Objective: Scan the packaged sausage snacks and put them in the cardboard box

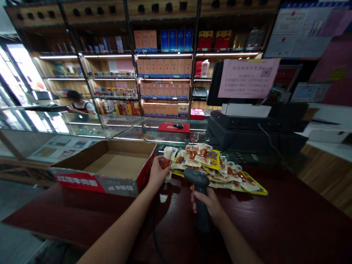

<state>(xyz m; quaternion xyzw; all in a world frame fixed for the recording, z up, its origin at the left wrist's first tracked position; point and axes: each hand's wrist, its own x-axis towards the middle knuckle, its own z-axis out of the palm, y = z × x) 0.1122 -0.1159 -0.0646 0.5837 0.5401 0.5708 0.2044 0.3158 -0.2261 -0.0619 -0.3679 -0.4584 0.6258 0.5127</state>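
My left hand (158, 171) is closed on a clear-and-white snack packet (169, 156) with reddish-brown food showing inside, held up beside the box's right wall. In my right hand (207, 202) is a dark grey barcode scanner (202, 183), gripped by its handle, its head pointing away and to the left. Just past the scanner lies a heap of similar snack packets (225, 170), some with yellow edges. To the left, an open cardboard box (95, 184) with red and grey printed sides shows its bare brown bottom. A dark cable runs down the table between my forearms.
The dark red table (275, 220) carries all this. Behind it stand a glass counter (129, 130), a red mouse pad (165, 127) with a mouse, and a monitor with a pink notice (247, 79). A person (82, 104) is at the far left, before shelves of boxed goods.
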